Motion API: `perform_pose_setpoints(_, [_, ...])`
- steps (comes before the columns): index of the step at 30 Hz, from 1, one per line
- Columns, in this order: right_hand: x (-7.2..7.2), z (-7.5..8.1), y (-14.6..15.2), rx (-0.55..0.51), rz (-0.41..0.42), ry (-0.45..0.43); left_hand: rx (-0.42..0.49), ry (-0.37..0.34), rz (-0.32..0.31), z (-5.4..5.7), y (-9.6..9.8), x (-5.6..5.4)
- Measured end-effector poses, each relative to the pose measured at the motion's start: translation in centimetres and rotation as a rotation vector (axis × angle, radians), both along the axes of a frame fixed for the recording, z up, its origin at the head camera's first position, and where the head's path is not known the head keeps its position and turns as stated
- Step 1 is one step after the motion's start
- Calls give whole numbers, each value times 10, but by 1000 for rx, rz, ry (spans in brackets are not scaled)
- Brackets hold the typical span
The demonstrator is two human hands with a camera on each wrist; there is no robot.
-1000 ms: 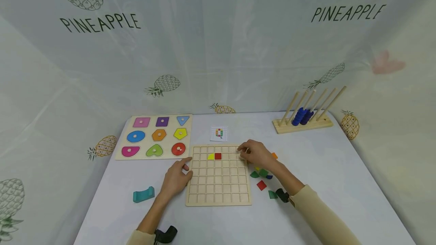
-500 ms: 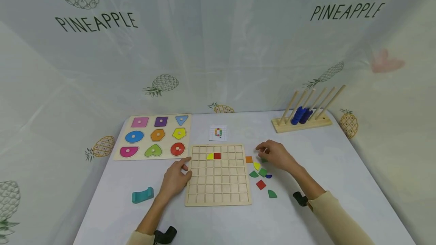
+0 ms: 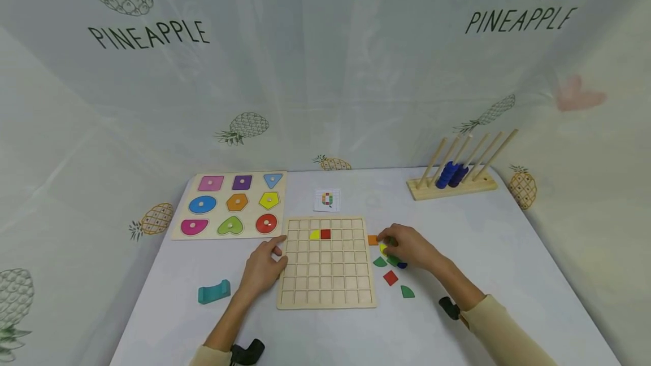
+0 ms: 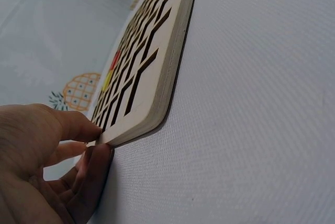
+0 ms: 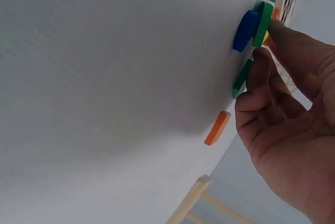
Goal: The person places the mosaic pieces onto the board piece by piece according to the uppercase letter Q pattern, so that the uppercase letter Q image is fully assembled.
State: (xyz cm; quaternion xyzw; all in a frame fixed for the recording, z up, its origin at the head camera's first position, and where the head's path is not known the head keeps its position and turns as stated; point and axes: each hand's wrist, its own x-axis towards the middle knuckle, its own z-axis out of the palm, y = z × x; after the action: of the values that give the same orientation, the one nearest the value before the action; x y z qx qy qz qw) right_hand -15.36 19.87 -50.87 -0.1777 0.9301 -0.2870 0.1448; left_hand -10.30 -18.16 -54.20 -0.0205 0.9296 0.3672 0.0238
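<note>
At the grid board's [image 3: 325, 284] left edge rests the left hand [image 3: 263, 270], fingers loose. Right of the board lies a loose red square [image 3: 390, 278]; farther back, the right hand [image 3: 411, 246] bends over a loose yellow tile [image 3: 382, 249] (whether that grip is closed, I cannot tell). The step looks like selecting a piece; the next move needs a clean pinch. The board's second-farthest row holds a seated yellow tile [image 3: 315, 234] and a seated red tile [image 3: 325, 234]; beyond the board lies a pattern card [image 3: 327, 200].

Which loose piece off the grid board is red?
The red square, between two green quarter-rounds right of the grid board; other loose pieces in view are orange, yellow, green or blue.
</note>
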Motion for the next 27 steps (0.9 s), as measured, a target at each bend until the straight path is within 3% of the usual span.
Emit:
perform_pose_setpoints(15, [4, 1, 4, 41, 111, 36, -2, -12, 10, 1, 1, 2])
perform_pose_setpoints(27, [3, 3, 1, 94, 146, 63, -6, 2, 5, 0, 0, 0])
